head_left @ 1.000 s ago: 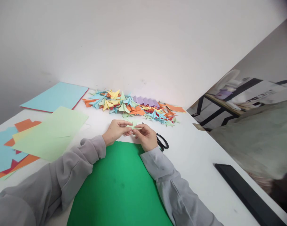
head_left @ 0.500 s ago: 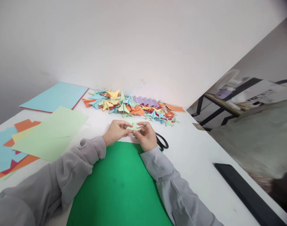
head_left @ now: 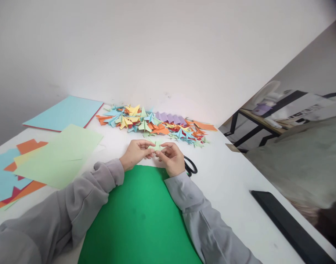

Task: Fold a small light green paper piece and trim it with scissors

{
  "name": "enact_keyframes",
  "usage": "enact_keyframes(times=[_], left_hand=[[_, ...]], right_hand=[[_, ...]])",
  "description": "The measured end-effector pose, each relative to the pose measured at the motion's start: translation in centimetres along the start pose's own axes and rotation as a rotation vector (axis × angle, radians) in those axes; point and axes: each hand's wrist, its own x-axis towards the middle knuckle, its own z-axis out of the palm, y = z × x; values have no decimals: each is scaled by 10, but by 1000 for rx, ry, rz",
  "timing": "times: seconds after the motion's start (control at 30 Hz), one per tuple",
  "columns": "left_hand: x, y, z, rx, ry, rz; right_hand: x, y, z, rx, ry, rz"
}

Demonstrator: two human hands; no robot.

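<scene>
Between my two hands is a small piece of folded light green paper [head_left: 158, 146], partly covered by the fingers. My left hand [head_left: 136, 153] pinches its left side between thumb and forefinger. On the right side, my right hand [head_left: 172, 158] grips it the same way. Both hands are just past the far edge of a large green sheet [head_left: 140, 212]. Black-handled scissors [head_left: 194, 167] lie beside my right hand, their blades hidden behind the hand and sleeve.
Colourful folded paper planes [head_left: 145, 123] are heaped along the wall. Light green sheets [head_left: 60, 154] overlap coloured scraps [head_left: 8, 176] at left, below a blue sheet stack [head_left: 65, 113]. A long black bar [head_left: 289, 227] lies near the table's right edge.
The fingers have shifted slightly on the light green paper, and my right hand has moved a little to the right. Everything else looks the same.
</scene>
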Motion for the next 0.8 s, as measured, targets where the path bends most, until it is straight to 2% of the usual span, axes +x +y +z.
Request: enact_keyframes(times=[0.4, 0.6, 0.8], left_hand=[[3, -2, -2, -81, 5, -93], [4, -5, -6, 21, -105, -66], [3, -6, -6, 77, -98, -56]], right_hand=[[1, 5, -1, 1, 27, 33], [2, 6, -5, -30, 43, 28], [3, 6, -6, -34, 35, -7]])
